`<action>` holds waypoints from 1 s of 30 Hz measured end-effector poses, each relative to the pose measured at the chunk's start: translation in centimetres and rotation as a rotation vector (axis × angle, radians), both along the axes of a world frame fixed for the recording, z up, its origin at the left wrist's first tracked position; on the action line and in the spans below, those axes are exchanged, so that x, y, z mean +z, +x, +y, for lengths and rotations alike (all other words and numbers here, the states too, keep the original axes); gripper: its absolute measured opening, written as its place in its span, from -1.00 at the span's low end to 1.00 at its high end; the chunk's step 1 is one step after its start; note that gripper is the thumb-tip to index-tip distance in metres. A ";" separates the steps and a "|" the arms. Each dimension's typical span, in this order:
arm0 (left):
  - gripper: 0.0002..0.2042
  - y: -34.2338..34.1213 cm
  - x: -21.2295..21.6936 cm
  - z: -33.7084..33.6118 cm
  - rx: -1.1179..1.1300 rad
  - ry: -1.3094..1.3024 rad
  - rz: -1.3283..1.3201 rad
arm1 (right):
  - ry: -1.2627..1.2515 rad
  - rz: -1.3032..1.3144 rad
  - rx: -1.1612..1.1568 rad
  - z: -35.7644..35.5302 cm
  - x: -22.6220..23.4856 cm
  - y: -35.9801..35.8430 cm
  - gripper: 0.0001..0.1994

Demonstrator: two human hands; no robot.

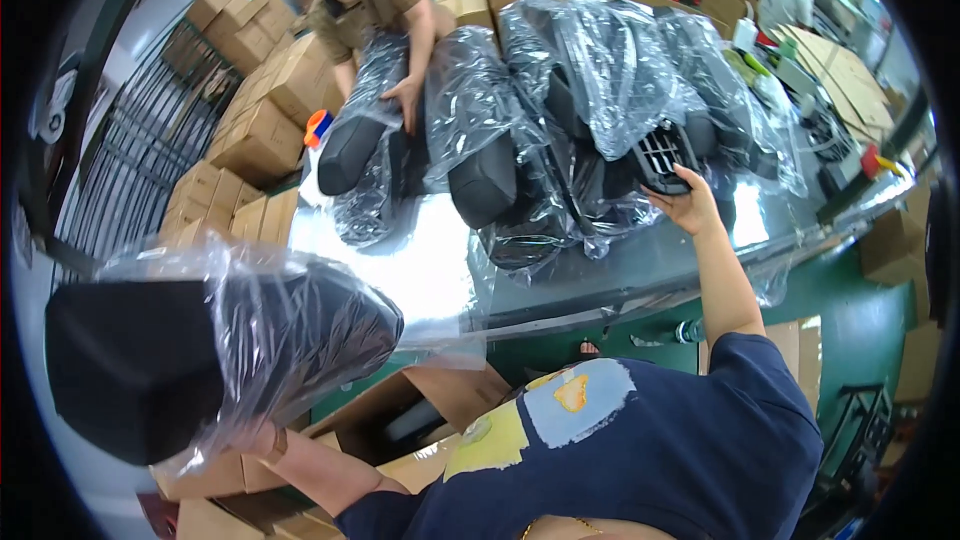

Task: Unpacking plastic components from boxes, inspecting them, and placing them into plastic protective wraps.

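Long shiny counter (420,270), heaped with black seat cushions in clear plastic bags (590,90). Left hand (262,437) closed on the bunched bag of one large bagged cushion (200,360), held low over open cardboard boxes (420,410). Right hand (690,205) stretched out, fingers curled round a black slotted part (662,162) at the heap's edge. Reads as mid-packing (cushion boxward); next wants a steady lowering. A co-worker's hand (405,95) rests on another bagged cushion.

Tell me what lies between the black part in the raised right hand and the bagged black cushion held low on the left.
In the head view, between the right hand with its slotted black part and the bagged cushion lies the shiny table top, with plastic-wrapped black pieces on it.
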State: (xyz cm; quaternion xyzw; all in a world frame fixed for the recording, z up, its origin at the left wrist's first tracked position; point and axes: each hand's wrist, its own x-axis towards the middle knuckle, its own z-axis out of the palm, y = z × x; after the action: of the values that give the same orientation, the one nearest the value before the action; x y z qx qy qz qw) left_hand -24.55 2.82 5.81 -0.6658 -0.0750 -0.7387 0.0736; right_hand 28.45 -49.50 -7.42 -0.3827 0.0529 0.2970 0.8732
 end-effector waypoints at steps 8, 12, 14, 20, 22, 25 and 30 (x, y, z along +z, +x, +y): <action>-0.48 2.2 2.0 -3.5 0.339 0.036 0.154 | 0.027 -0.165 -0.052 -1.0 -1.6 1.1 -0.85; -0.48 2.2 2.9 -6.0 0.446 0.046 0.226 | 0.068 -0.167 -0.035 -1.5 -2.1 1.0 -0.86; -0.47 2.4 2.7 -7.2 0.443 -0.002 0.216 | 0.133 -0.181 -0.022 -2.0 -2.3 0.7 -0.81; -0.46 4.6 2.6 -7.2 0.282 -0.254 0.140 | 0.174 -0.203 -0.027 -1.8 -0.4 -2.8 -0.56; -0.46 5.2 2.5 -7.3 0.216 -0.333 0.107 | 0.192 -0.226 0.001 -1.4 0.5 -4.2 -0.50; -0.45 4.8 2.6 -5.4 0.107 -0.451 0.055 | 0.121 -0.341 0.012 0.2 2.9 -7.4 -0.45; -0.43 3.3 2.4 -1.9 -0.084 -0.652 -0.025 | 0.033 -0.382 0.107 3.3 7.0 -11.6 -0.39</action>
State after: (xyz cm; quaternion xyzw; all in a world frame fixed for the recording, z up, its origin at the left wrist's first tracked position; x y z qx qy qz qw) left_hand -21.27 0.95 8.25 -0.6479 -0.2806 -0.6863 -0.1749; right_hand 16.83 -46.22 -0.41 -0.4199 -0.1390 0.2659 0.8565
